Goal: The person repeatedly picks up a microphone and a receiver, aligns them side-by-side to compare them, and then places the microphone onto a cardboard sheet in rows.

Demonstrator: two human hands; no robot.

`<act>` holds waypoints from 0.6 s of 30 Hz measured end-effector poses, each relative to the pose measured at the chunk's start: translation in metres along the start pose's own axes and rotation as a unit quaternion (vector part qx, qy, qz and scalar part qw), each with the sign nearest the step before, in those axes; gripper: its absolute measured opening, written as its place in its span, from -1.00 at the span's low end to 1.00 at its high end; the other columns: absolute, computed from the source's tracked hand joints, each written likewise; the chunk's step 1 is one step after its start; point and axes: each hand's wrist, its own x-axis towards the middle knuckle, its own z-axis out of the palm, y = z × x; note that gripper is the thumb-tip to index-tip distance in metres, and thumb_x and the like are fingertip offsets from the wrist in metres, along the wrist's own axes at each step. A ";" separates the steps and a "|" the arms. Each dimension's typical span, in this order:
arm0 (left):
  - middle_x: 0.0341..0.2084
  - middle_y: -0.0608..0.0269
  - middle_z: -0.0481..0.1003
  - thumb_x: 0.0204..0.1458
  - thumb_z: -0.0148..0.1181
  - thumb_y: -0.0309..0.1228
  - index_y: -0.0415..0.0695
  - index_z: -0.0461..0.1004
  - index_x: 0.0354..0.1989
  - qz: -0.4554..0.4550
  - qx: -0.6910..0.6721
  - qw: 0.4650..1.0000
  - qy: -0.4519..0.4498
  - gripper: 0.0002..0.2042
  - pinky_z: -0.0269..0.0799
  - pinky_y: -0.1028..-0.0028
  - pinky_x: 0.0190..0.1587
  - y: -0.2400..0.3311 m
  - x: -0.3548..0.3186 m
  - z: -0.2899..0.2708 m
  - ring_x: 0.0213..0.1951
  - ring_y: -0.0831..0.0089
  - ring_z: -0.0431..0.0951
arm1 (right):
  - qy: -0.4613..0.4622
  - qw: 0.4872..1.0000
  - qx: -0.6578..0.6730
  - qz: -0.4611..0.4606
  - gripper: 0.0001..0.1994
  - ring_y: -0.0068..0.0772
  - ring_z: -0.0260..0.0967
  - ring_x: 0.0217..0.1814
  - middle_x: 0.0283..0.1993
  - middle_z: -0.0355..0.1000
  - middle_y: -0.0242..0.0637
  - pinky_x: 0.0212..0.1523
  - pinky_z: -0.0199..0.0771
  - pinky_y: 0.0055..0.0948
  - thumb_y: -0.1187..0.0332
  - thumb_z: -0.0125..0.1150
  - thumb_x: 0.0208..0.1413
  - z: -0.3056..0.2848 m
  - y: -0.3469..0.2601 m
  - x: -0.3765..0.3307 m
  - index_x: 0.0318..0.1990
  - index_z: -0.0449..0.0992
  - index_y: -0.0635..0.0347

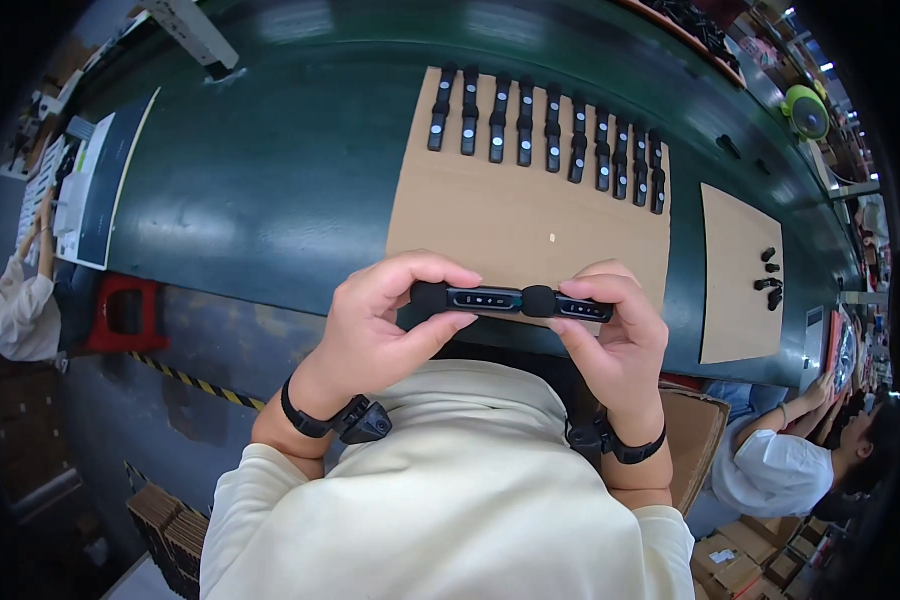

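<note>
Both hands [370, 318] [622, 337] are clamped on two black foam-topped microphones [484, 300] [582, 309], best kept aligned and pinched lightly, near the cardboard sheet [470, 215].

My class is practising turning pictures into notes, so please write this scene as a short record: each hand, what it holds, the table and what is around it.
Left hand: pinches the first gadget, black with a dark foam tip
Right hand: pinches the second gadget, also black, in line with the first
Table: green
Large cardboard sheet: rows of black gadgets on its far part
Smaller cardboard sheet: to the right, with a few black pieces
Left side: red stool, co-worker
Right side: another co-worker
</note>
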 end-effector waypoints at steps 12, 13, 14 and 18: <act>-0.26 0.10 0.57 -0.14 0.31 -0.71 -0.30 0.54 -0.18 0.019 0.034 0.998 -0.041 -0.72 0.46 0.47 -0.17 -0.033 0.042 -0.001 -0.21 0.38 0.58 | 0.001 1.000 -0.007 -0.018 -0.72 -0.34 0.40 -0.31 -0.31 0.46 -0.22 -0.32 0.41 -0.47 0.64 0.38 -0.17 -0.014 0.037 0.024 -0.22 0.54 0.30; -0.26 0.10 0.57 -0.14 0.31 -0.71 -0.30 0.54 -0.18 0.014 0.035 0.998 -0.041 -0.72 0.46 0.47 -0.17 -0.035 0.043 0.000 -0.21 0.38 0.58 | 0.004 1.000 -0.007 -0.007 -0.72 -0.34 0.40 -0.31 -0.32 0.46 -0.22 -0.32 0.40 -0.47 0.64 0.38 -0.17 -0.015 0.038 0.022 -0.22 0.54 0.30; -0.26 0.09 0.57 -0.14 0.32 -0.70 -0.30 0.54 -0.19 0.007 0.038 0.998 -0.046 -0.72 0.46 0.48 -0.17 -0.036 0.044 0.000 -0.21 0.37 0.58 | 0.006 1.000 -0.007 0.004 -0.72 -0.34 0.40 -0.32 -0.32 0.45 -0.22 -0.32 0.40 -0.48 0.64 0.38 -0.17 -0.016 0.040 0.020 -0.22 0.54 0.30; -0.28 0.09 0.58 -0.16 0.34 -0.69 -0.29 0.55 -0.20 -0.004 0.044 0.997 -0.056 -0.71 0.46 0.48 -0.16 -0.039 0.049 0.004 -0.23 0.36 0.59 | 0.005 1.000 -0.014 0.017 -0.71 -0.34 0.39 -0.33 -0.33 0.45 -0.21 -0.32 0.40 -0.48 0.64 0.38 -0.17 -0.023 0.043 0.020 -0.21 0.54 0.30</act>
